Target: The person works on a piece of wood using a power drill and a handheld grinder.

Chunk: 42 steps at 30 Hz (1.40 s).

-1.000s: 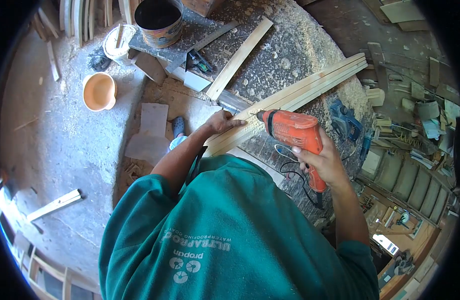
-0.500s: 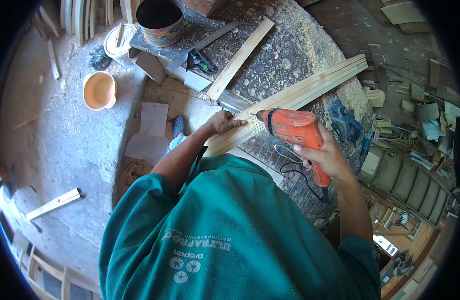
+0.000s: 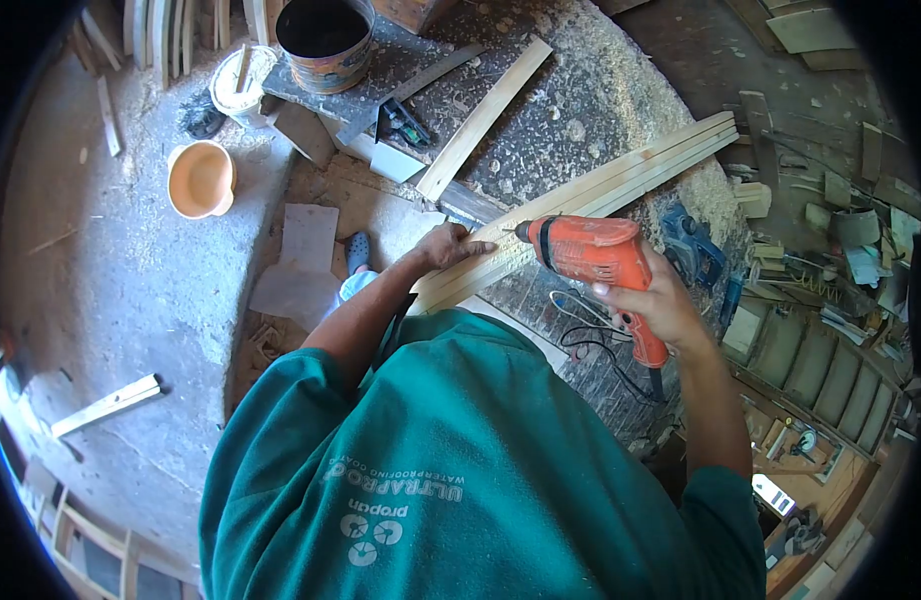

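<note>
My right hand (image 3: 671,305) is wrapped round the grip of an orange corded power drill (image 3: 593,250). Its bit points left, with the tip close over some pale wooden strips (image 3: 621,180) that lie side by side across the bench. My left hand (image 3: 447,247) is closed over the near edge of these strips, thumb on top, its other fingers partly hidden. Wood shavings lie on the strips between the thumb and the drill. The drill's dark cord (image 3: 621,375) loops on the bench under my right hand.
On the sawdust-covered workbench (image 3: 581,60) lie a loose wooden strip (image 3: 486,120), a metal square (image 3: 421,85) and a blue power tool (image 3: 691,245). A dark paint bucket (image 3: 331,75) stands at the back. An orange bowl (image 3: 201,180) and white tub (image 3: 239,90) are at left.
The drill and my right hand have shifted slightly to the right, with the drill's grip a little higher. My left hand stays in place on the strips.
</note>
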Each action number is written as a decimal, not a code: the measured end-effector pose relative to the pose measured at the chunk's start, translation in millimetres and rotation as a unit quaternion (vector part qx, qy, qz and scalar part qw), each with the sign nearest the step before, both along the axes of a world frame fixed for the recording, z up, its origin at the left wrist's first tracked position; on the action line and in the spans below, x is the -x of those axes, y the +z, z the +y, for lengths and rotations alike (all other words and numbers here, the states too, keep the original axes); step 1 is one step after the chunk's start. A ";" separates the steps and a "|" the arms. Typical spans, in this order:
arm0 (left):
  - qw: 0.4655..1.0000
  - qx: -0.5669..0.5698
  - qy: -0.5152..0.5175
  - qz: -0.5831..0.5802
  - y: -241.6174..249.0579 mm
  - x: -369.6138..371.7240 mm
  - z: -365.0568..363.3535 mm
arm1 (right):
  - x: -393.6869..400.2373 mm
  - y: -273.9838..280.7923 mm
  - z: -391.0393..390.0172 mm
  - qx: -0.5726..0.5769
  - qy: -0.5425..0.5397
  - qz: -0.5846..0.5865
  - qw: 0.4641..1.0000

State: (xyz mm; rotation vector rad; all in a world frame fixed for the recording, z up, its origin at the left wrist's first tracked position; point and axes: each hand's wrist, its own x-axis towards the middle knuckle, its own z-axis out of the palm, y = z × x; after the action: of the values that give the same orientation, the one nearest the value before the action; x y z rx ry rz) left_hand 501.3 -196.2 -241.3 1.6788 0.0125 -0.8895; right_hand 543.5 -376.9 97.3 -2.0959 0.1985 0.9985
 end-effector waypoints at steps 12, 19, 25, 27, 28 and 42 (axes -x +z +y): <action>1.000 0.000 0.006 -0.015 1.7 2.0 0.5 | 22.0 -14.2 6.9 0.038 -0.013 -0.038 0.998; 0.999 -0.015 0.002 -0.032 -1.1 2.0 -0.5 | 22.8 -19.8 8.4 0.034 -0.014 -0.042 0.998; 0.999 -0.007 0.017 -0.028 -3.3 3.9 -2.0 | 19.7 -27.0 11.0 0.043 -0.007 -0.041 0.998; 1.000 -0.019 0.003 -0.025 1.7 2.6 0.1 | 20.5 -32.7 9.4 0.029 -0.014 -0.034 0.999; 0.999 -0.017 0.006 -0.029 1.7 3.0 0.3 | 20.4 -34.6 9.0 0.029 -0.013 -0.034 0.999; 0.998 0.018 0.046 -0.025 -2.5 7.3 -0.8 | 29.5 -46.6 10.1 -0.044 -0.077 -0.027 0.996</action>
State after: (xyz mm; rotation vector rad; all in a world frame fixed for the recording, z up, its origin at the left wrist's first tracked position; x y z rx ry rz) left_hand 494.0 -197.1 -243.8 1.6530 0.0393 -0.7752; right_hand 514.1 -366.7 50.7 -1.9929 0.2792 0.8421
